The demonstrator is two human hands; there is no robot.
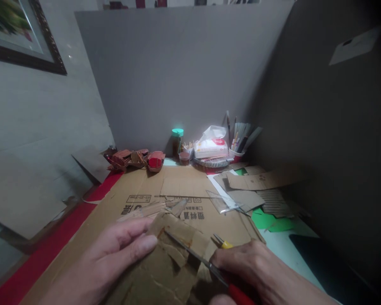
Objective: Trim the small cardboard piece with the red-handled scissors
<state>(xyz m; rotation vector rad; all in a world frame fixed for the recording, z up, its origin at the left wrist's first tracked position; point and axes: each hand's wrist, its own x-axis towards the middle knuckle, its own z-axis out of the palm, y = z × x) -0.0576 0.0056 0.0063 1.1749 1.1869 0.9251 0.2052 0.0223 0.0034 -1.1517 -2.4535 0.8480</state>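
My left hand [114, 258] grips the left edge of a torn brown cardboard piece [174, 250], thumb on top. My right hand [260, 271] holds red-handled scissors [193, 254] whose blades lie open across the cardboard piece, pointing up and left. Both hands work over a large flattened cardboard box [178, 186] with printed marks. A yellow-handled tool [224, 242] lies just above my right hand. Loose cardboard strips [152, 208] rest ahead of my left fingers.
At the back stand a green-lidded jar [177, 142], a tissue pack [211, 146], a cup of brushes and pens [238, 146] and small red-brown cardboard models [136, 159]. Cardboard scraps [257, 186], green paper [266, 221] and a clear plastic piece [222, 202] lie right. Grey boards wall the desk.
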